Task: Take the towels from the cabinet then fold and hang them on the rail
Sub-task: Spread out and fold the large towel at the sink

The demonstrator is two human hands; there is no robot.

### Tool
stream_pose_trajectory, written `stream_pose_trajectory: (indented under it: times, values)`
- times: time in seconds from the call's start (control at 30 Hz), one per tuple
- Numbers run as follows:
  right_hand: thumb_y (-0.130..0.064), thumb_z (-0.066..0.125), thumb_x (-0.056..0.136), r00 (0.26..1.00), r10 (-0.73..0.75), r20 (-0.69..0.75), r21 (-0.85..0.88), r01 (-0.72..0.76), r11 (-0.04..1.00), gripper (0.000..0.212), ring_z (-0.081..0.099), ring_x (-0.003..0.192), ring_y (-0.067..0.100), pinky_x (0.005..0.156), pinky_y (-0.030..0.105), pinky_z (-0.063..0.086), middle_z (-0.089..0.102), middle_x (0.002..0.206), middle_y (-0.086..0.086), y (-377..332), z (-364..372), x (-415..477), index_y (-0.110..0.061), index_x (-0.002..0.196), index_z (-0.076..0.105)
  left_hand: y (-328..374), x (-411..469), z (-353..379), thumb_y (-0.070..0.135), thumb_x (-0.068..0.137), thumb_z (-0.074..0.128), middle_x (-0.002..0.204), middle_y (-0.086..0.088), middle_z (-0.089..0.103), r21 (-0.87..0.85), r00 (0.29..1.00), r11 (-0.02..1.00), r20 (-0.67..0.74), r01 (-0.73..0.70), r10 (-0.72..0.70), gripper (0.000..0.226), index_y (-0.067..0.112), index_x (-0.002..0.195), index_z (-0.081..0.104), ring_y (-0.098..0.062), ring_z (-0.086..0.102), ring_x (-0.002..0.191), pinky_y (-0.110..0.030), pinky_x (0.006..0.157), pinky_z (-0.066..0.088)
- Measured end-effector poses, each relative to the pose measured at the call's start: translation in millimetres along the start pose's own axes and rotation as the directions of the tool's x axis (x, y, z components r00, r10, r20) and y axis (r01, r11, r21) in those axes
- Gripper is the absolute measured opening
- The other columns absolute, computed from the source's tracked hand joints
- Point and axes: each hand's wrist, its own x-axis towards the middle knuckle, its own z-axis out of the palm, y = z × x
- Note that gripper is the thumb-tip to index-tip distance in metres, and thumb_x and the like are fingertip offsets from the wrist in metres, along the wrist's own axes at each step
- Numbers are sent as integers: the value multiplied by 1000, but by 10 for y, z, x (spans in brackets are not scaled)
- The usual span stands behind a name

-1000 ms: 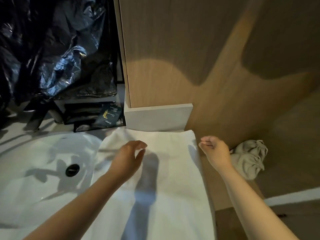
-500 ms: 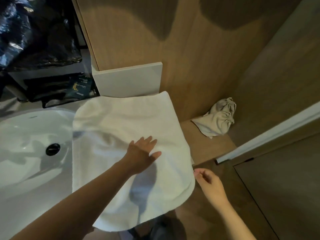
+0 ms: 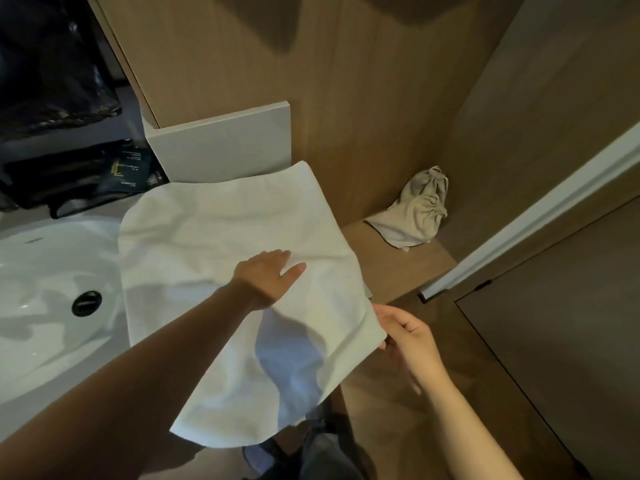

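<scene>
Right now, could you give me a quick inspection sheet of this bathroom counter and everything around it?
Surface: grey countertop with white oval sink, black drain.
Job's things: white cloth towel spread on the countertop, near end overhanging; no rail seen.
Clutter: beige drawstring cloth bag on a wooden ledge; dark packets behind the sink.
Hands: left hand lies flat on the towel; right hand at its right edge, grip unclear.
Cables: nothing seen.
Surroundings: wood-panelled walls, crumpled black plastic sheet.
</scene>
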Motion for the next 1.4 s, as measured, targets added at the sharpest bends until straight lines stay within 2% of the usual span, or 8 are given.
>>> stream_pose_trajectory:
  times: [0.13, 0.4, 0.53, 0.67, 0.77, 0.97, 1.23, 1.4]
  values:
    - [-12, 64, 91, 998, -9, -69, 3, 9, 1000, 16, 61, 64, 19, 72, 34, 56, 70, 74, 11, -164, -73, -167, -14, 92, 80, -8, 108, -113, 66, 95, 10, 160, -1, 25, 59, 997, 997, 55, 59, -62, 73, 24, 154, 18, -25, 27, 145, -48, 118, 15]
    - [-4, 63, 91, 930, 328, -168, 171, -300, 938, 14, 56, 40, 9, 36, 17, 44, 69, 65, 13, -105, -199, -450, 2, 93, 75, -20, 35, -119, 46, 101, 16, 147, -12, 39, 13, 999, 999, 34, 38, -39, 55, 19, 147, 29, -35, 40, 129, -52, 106, 32]
    - [-12, 58, 96, 961, 168, -222, -117, -197, 973, 22, 59, 51, 11, 52, 19, 52, 68, 66, 10, -86, -123, -438, -7, 85, 77, -33, 73, -112, 50, 100, 12, 145, -8, 40, 47, 998, 999, 59, 9, -12, 57, 21, 145, 30, -32, 41, 128, -53, 107, 31]
    - [-28, 55, 98, 977, -4, -212, -519, -109, 848, 19, 60, 100, 7, 92, 31, 49, 66, 104, -11, -74, -72, -392, -28, 84, 68, -91, -84, 25, 52, 101, 27, 152, -2, 39, -91, 991, 994, -122, -62, 51, 57, 19, 147, 37, -22, 36, 139, -41, 117, 19]
    - [-37, 60, 95, 989, -64, -133, -658, -40, 752, 34, 50, 116, 7, 98, 30, 46, 52, 128, -13, -107, 33, -350, -30, 127, 56, -264, -337, 120, 36, 100, 47, 145, -3, 50, -229, 931, 959, -356, -169, 80, 43, 14, 137, 54, -19, 43, 135, -31, 114, 27]
    - [-30, 56, 98, 964, -157, 217, -734, 267, 625, 30, 50, 120, 5, 104, 30, 44, 54, 131, -12, -307, 686, -120, -28, 127, 60, -781, -1096, 244, 7, 87, 67, 114, -8, 69, -381, 744, 916, -646, -123, -169, 24, 6, 111, 70, -29, 63, 107, -29, 94, 41]
    - [-23, 59, 96, 775, -143, 615, -682, 614, 398, 30, 49, 106, 0, 95, 16, 37, 52, 117, -16, -446, 1939, 182, -25, 125, 61, -1370, -1836, 394, 23, 93, 63, 109, -9, 65, -686, 678, 713, -454, 148, -578, 31, 5, 117, 62, -23, 64, 97, -33, 82, 52]
    - [-23, 60, 95, 679, -48, 733, -640, 711, 291, 32, 58, 110, 16, 98, 24, 42, 57, 125, -1, -501, 2556, 282, -20, 126, 61, -1373, -1885, 465, 26, 92, 63, 92, -6, 69, -779, 702, 605, -340, 163, -626, 20, 8, 102, 64, -21, 66, 87, -31, 77, 53]
